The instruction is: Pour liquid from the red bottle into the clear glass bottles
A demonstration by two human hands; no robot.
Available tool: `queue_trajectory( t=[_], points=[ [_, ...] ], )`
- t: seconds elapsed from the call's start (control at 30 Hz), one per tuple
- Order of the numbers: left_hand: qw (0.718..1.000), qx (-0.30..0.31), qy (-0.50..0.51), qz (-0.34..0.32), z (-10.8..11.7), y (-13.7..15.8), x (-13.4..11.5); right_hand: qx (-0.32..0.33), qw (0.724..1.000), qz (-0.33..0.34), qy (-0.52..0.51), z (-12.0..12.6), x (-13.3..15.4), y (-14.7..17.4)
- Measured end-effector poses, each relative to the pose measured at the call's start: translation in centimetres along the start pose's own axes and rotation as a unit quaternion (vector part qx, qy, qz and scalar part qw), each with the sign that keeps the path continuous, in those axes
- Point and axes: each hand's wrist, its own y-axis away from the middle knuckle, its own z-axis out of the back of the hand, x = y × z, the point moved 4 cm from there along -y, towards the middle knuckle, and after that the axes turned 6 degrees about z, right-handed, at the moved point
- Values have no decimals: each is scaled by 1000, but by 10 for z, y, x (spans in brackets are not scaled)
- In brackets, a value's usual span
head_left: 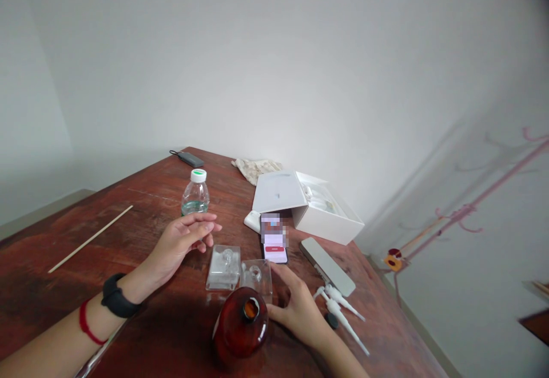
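My left hand [189,242] hovers over the table with its fingers loosely extended and apart, holding nothing. It is just in front of a clear plastic bottle [195,198] with a white cap and some liquid inside. My right hand [298,303] spans the right side of a small clear plastic box [263,278], index finger at its far corner and thumb near its front corner. A similar clear box [223,266] lies to the left. Nearest me, an uncapped amber bottle [240,326] stands upright, close to the right thumb, partly hiding the right box's front.
A phone [274,252] with its screen lit lies beyond the boxes, before an open white box [326,229]. At right are a pale flat case [328,266] and white pump heads [343,315]. A wooden stick [90,239] lies left; a grey device [190,159] and cloth [255,168] lie behind.
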Motion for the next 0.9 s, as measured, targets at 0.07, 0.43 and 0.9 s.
queue_trajectory(
  t=[0.07,0.43,0.9],
  points=[
    [1000,3,7,0,-1,1,0,1,1000,1,0,0,1,0],
    [1000,-8,-2,-17,0,-1,0,-11,1000,4,7,0,0,1],
    [998,-30,-47,-14,4,-2,0,-17,1000,7,11,0,-1,-1]
  ],
)
